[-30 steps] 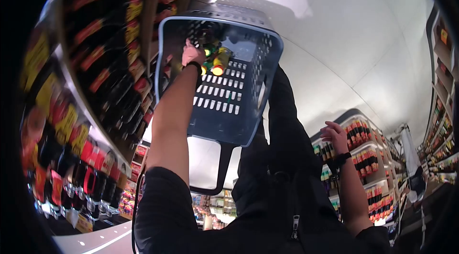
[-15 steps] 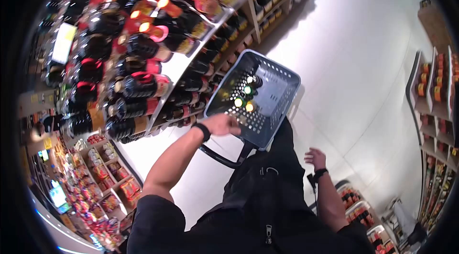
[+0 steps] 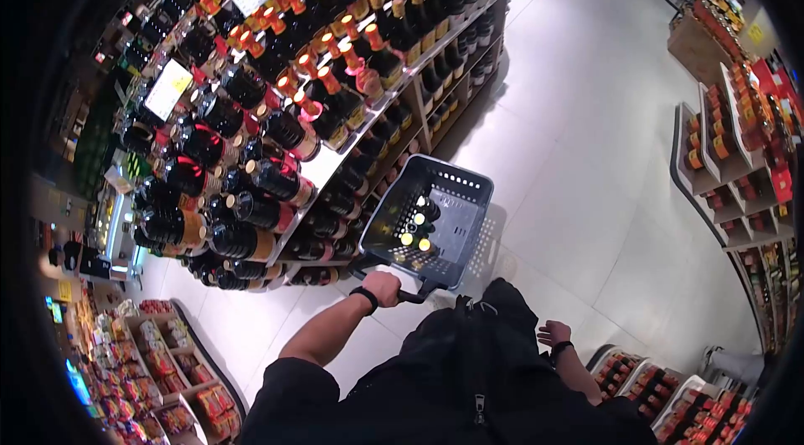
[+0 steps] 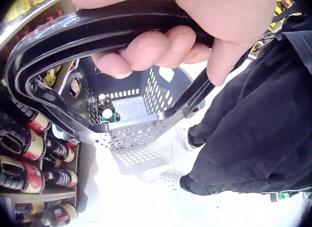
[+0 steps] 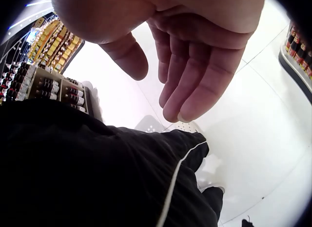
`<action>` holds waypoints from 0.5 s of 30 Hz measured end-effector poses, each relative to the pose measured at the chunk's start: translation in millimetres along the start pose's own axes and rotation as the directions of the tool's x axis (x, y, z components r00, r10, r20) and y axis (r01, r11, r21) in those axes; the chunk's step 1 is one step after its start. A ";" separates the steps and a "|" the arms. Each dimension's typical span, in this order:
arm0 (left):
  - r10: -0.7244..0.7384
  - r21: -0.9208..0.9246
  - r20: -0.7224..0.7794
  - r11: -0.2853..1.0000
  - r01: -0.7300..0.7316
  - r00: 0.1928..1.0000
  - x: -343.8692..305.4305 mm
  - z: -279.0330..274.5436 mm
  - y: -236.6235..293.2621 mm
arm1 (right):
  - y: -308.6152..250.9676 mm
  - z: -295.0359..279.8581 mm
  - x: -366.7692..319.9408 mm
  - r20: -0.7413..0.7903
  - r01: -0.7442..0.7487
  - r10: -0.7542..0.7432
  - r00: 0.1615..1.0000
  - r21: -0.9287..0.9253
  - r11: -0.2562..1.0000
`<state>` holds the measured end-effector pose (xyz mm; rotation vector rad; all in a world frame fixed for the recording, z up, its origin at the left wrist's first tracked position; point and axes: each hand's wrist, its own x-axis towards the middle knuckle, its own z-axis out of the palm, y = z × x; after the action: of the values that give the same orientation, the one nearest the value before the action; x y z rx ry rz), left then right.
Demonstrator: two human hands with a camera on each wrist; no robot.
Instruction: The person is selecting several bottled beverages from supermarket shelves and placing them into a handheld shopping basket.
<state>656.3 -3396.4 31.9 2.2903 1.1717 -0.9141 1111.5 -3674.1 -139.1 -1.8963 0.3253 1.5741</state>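
Note:
My left hand [image 3: 383, 288] grips the black handle [image 4: 53, 46] of a grey-blue shopping basket [image 3: 469, 181]. In the left wrist view its fingers [image 4: 146, 50] curl round the bar, with the thumb on the near side. The perforated basket hangs in front of my legs with several capped bottles [image 3: 419, 226] grouped inside at its left, among them one with a green cap [image 4: 108, 114]. My right hand [image 5: 195, 66] hangs at my right side, its fingers loosely curled and holding nothing.
A shelf [image 3: 322, 162] packed with dark bottles stands close along the left of the basket. Tiled floor [image 3: 578, 194] runs ahead and to the right. More display shelves [image 3: 720, 160] stand at the right, and a bin of packets [image 3: 172, 361] at the lower left.
My left hand was among the bottles inside the basket, came out over its rim, and now holds the handle. The view has swung up along the aisle. The right hand still hangs free.

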 end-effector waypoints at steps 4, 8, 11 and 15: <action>-0.049 0.019 -0.001 0.999 0.049 0.999 6.0 -0.6 16.3 | -22.1 -27.0 20.7 -0.006 -0.013 0.013 1.000 0.060 0.998; -0.155 -0.025 0.054 0.987 0.157 0.986 25.0 -36.7 65.0 | -56.1 -76.7 52.8 0.041 0.003 -0.007 0.999 0.099 0.995; -0.247 -0.074 0.090 0.964 0.254 0.965 47.7 -52.0 89.7 | -74.9 -121.8 78.7 0.017 -0.027 0.026 1.000 0.110 0.994; -0.376 -0.115 0.086 0.916 0.384 0.923 72.5 -87.5 146.5 | -119.0 -203.5 125.0 0.051 -0.105 0.101 0.994 0.088 0.991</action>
<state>840.5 -3385.2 50.7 1.9493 1.6343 -1.0004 1370.0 -3682.4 -204.6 -1.7961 0.4734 1.6400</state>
